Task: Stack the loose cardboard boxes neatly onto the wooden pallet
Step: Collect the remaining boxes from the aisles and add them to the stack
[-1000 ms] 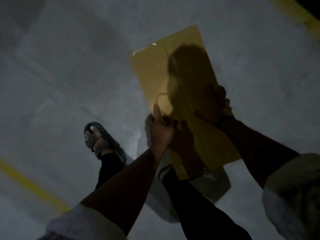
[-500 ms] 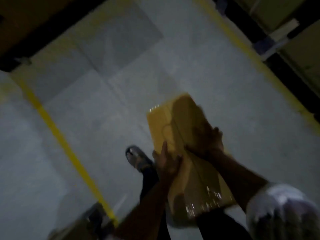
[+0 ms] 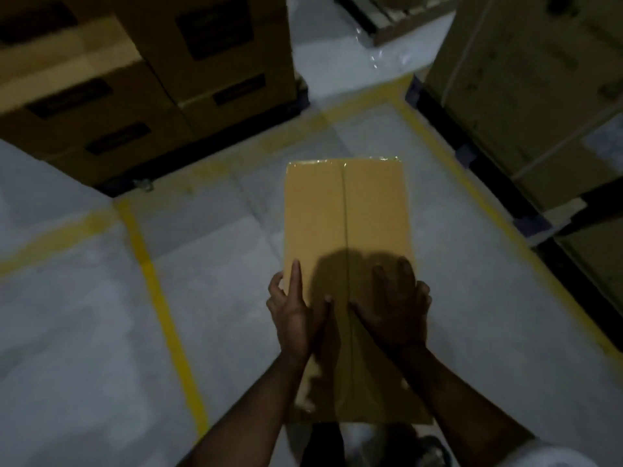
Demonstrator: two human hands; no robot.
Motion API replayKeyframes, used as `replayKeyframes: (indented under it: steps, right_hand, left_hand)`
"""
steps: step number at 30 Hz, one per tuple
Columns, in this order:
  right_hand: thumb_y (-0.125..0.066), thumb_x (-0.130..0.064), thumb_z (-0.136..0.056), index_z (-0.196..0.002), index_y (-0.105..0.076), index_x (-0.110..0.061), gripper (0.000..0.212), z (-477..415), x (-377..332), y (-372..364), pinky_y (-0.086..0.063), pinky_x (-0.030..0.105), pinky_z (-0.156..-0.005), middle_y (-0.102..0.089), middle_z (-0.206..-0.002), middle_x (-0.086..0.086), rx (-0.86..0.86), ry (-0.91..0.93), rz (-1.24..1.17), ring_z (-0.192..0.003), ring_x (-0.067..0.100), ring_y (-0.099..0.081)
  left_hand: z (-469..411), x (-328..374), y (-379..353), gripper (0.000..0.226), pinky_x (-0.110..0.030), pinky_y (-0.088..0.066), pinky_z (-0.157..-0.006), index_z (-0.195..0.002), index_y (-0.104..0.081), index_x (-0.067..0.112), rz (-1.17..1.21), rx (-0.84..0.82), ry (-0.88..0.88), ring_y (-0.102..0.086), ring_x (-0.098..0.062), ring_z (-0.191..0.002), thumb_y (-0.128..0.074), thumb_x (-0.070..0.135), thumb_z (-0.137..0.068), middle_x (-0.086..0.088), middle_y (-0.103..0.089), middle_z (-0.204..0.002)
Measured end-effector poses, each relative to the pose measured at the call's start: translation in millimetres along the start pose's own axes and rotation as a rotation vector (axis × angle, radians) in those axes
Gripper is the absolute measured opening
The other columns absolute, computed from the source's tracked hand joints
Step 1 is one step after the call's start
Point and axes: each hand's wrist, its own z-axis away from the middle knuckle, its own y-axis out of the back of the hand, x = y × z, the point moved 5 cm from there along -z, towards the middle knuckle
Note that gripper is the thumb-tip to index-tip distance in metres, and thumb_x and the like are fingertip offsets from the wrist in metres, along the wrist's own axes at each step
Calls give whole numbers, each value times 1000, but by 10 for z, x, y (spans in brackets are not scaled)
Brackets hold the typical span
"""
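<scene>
Dim warehouse floor point(image 3: 101, 332), with stacked cartons point(image 3: 151, 79) far left. I hold the cardboard box point(image 3: 344, 210) above it, left hand point(image 3: 291, 311) and right hand point(image 3: 394, 308) gripping its near side edges. Carrying step, I judge; next: find the pallet, lower it square.

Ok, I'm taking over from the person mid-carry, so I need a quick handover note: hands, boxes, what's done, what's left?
Left hand: grips the cardboard box at its left edge.
Right hand: holds the right side, fingers spread on the top face.
Box: held flat above the floor, seam up, right of a yellow line.
Stacked boxes stand ahead on the left and on the right.
Done: this box is picked up.
Left: carry it to the pallet and set it square. I cannot tell which stack is the target.
</scene>
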Motion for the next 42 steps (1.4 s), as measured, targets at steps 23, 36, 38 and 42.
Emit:
replayKeyframes:
  steps: [23,36,38,42]
  right_hand:
    - [-62,-71,-81,-138,-57,-42,64,-2715,-4935,1373,-40,49,-100,-28,-161,-3,203,506,-310,-120,34,-37]
    - [-61,-69,-83,-136,-57,-43,59,-3469,-7450,1093,-39,52,-102,-28,-161,-4,170,579,-326,-124,35,-32]
    - [-59,-70,-83,-135,-57,-45,58,-3537,-7858,1022,-39,51,-103,-27,-161,-6,182,534,-317,-124,36,-34]
    - [-61,-67,-84,-135,-58,-45,56,-3619,-8556,1021,-42,50,-101,-25,-160,-9,205,371,-406,-122,35,-36]
  left_hand:
    - [-3072,363,4300,88,-47,-50,-98,-154,-37,47,-62,630,102,-35,-28,-133,-81,53,-78,3,-27,-154]
    - [-4490,-570,6096,84,-41,-46,-98,-153,-40,45,-3,719,159,-34,-28,-135,-80,55,-79,6,-28,-154]
    - [-4796,-687,6454,84,-36,-42,-96,-154,-39,43,-8,676,124,-32,-27,-136,-78,54,-81,7,-27,-155]
    - [-5360,-888,7184,82,-44,-45,-102,-152,-39,47,-43,543,27,-30,-27,-138,-77,56,-80,11,-23,-155]
